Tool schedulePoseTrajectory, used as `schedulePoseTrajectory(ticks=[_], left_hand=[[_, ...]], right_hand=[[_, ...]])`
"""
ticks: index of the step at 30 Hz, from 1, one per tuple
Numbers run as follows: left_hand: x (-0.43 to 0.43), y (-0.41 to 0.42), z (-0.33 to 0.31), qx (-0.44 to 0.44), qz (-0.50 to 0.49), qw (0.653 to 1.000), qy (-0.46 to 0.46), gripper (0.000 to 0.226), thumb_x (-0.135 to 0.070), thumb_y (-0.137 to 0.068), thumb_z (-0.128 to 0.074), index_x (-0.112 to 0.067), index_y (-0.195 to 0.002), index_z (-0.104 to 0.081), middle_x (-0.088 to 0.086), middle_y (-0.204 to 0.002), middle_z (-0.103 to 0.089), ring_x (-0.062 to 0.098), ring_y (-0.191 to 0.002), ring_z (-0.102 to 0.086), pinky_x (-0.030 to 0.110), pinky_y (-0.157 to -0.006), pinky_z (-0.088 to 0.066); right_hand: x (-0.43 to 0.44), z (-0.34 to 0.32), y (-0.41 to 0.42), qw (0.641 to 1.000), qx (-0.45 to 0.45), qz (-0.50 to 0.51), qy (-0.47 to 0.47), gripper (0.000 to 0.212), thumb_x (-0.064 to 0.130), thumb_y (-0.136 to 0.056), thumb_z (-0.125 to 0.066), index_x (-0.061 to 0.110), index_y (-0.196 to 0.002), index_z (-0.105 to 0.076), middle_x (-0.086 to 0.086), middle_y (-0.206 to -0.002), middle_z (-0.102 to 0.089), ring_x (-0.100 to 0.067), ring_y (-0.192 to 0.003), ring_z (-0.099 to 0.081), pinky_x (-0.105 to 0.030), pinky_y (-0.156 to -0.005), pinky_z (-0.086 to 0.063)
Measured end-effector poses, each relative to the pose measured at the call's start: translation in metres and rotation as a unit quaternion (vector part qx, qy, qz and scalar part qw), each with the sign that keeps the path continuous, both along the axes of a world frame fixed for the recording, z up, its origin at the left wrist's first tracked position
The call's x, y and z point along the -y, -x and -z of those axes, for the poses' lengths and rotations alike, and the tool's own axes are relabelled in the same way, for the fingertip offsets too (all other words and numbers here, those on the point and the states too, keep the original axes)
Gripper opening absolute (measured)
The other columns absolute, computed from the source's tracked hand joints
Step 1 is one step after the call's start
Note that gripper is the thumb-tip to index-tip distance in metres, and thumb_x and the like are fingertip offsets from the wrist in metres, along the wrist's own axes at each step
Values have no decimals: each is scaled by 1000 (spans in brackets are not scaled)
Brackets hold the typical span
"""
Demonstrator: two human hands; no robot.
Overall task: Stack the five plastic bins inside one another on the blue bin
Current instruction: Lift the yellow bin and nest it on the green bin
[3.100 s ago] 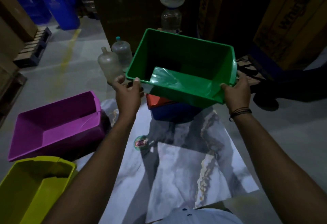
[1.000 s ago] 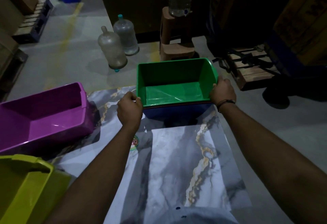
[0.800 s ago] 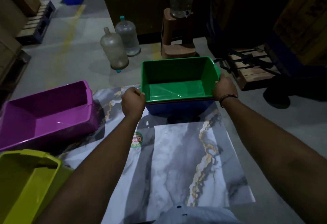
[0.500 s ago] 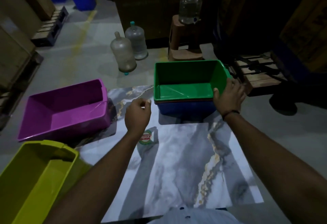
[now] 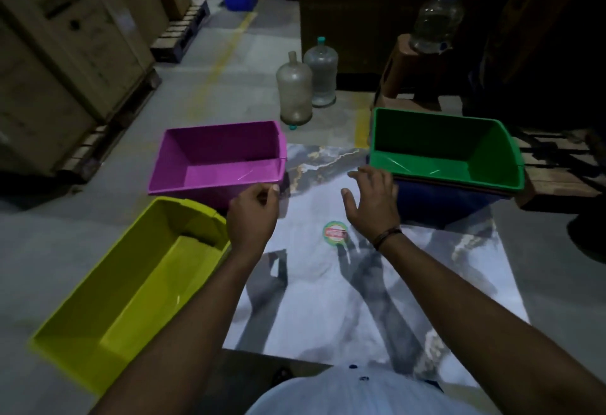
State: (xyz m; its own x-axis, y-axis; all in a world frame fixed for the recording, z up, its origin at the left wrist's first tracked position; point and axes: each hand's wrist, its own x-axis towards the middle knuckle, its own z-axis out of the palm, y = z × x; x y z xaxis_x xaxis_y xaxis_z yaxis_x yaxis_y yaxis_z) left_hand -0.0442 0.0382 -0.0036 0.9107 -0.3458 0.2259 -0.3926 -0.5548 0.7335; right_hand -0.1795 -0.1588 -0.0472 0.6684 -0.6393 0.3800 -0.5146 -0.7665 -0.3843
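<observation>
Rightward, green bin (image 5: 442, 152) sits nested atop blue bin (image 5: 439, 203); purple bin (image 5: 216, 158) and yellow bin (image 5: 131, 283) lie left, sheet (image 5: 311, 286) between; left grip (image 5: 252, 214) curled, empty, by purple's near corner; right grip (image 5: 370, 204) spread, beside blue's wall

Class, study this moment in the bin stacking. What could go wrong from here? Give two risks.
The purple bin has one low, sloped side; turned the wrong way, it probably won't seat in the green bin. Lifted by the left hand alone at its near wall, it may tip, and water jugs stand just behind it.
</observation>
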Motion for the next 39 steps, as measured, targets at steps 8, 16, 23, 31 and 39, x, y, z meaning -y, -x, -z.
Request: schedulePoseTrajectory(ticks=[8,16,23,31,39], left_hand=[[-91,-21,17,-62,-85,994,9,27,-45,-93,-61,-23,-88,-76,-6,-76,-74,18,-77,-70,34,-62,-52],[-167,-27,24,-67,-157,985,10,30,-48,-95,-57,-25,-87,-75,-6,-79,-73,17,-78,-68,37,-64,-55],[-236,-31,40,-81,-284,943,-155,22,-50,-84,-65,-32,-96,-73,1,-131,-62,36,-131,-45,56,-112,-25],[-285,-27,51,-113,-323,913,-222,53,-47,-81,-72,-24,-125,-54,10,-161,-10,48,-142,-16,63,-101,-36],[-250,-27,47,-94,-257,939,-207,47,-46,-82,-70,-26,-123,-58,8,-158,-20,41,-143,-16,60,-103,-36]], right_hand=[[-72,1,-57,994,-10,-103,-18,35,38,-90,-56,20,-118,-64,-5,-122,-59,-30,-120,-48,-43,-92,-41],[-144,0,-113,976,-40,-214,-23,32,38,-87,-57,17,-109,-65,-8,-104,-62,-34,-102,-54,-46,-83,-46],[-198,2,-153,944,-137,-284,-95,50,41,-88,-55,15,-131,-55,-13,-124,-56,-38,-111,-55,-50,-90,-49],[-213,0,-163,943,-160,-261,-132,58,11,-81,-62,17,-137,-48,-18,-126,-50,-44,-98,-62,-50,-78,-53],[-158,-4,-111,943,-201,-226,-137,68,32,-72,-67,27,-136,-44,-11,-122,-61,-38,-105,-61,-43,-77,-53]])
